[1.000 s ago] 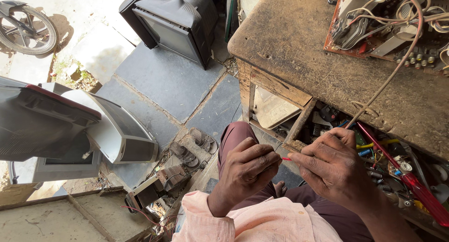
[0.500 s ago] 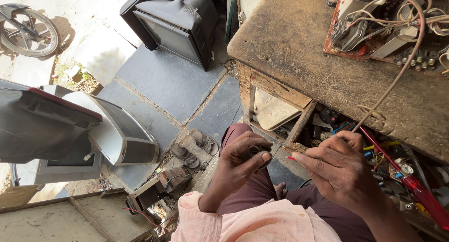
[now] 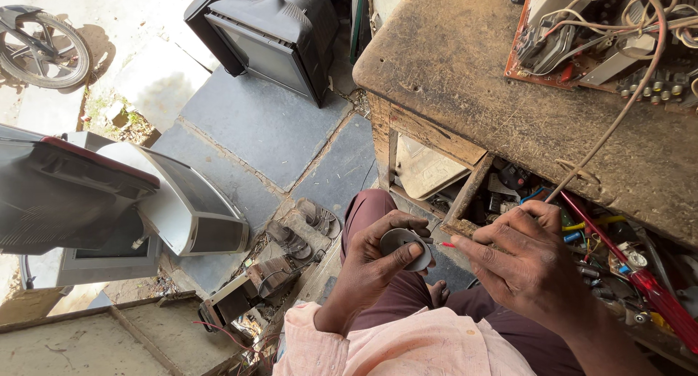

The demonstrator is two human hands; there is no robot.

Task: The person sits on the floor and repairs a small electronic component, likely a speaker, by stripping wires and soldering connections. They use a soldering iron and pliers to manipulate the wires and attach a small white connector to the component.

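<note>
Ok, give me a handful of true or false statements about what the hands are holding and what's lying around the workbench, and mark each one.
1. The left hand holds a small grey round part. True.
2. The right hand rests flat on top of the wooden workbench. False: it is held in front of the open drawer, fingers by a thin red-tipped wire.
3. A circuit board with wires lies on the workbench. True.
4. The old television stands on the workbench. False: it stands on the stone floor.
5. A wheel shows at the top left. True.
</note>
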